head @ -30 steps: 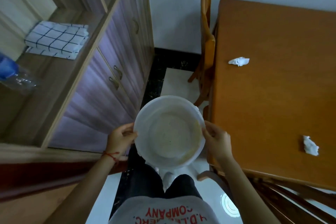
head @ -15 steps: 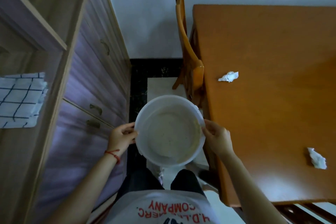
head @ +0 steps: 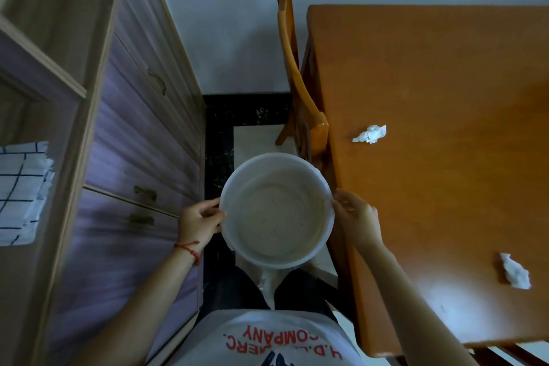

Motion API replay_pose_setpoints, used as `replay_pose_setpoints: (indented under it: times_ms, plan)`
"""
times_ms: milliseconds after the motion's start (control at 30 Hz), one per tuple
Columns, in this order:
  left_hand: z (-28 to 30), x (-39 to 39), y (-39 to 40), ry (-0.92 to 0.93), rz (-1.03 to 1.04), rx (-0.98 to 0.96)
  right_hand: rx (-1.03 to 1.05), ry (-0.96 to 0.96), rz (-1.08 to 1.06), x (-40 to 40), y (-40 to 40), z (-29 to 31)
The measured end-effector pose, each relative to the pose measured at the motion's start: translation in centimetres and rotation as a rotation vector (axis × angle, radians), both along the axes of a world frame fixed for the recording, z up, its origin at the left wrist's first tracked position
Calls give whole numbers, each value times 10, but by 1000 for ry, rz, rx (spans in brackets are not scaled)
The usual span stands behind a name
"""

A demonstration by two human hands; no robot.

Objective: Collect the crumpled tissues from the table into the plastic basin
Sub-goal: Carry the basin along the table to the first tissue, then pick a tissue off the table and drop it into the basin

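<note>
The left hand is gripping the left rim of the plastic basin, while the right hand is clasping its right rim. To the right, two crumpled tissues are lying on the table: the far tissue and the near tissue, well apart

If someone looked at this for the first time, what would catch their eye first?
The white basin, empty and held at its rim by the left hand and right hand, low in the middle. Then two crumpled tissues on the orange table at right: one far, one near.
</note>
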State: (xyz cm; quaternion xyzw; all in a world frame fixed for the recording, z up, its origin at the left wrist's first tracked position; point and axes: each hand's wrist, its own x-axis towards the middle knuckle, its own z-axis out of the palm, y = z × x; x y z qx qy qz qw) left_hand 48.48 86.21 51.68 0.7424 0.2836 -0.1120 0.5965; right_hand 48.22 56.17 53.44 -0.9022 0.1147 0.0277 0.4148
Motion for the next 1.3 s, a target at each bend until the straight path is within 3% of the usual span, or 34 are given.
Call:
replay_pose_setpoints:
  times_ms: [633, 833, 1300]
  plan:
    - [2, -24, -52, -85, 247, -28, 137, -219, -80, 92, -90, 9]
    - [-4, -25, -58, -93, 291, 1, 67, -289, 5, 119, -102, 1]
    - [-9, -24, -59, -78, 301, 65, 4, -211, 207, 144, -96, -30]
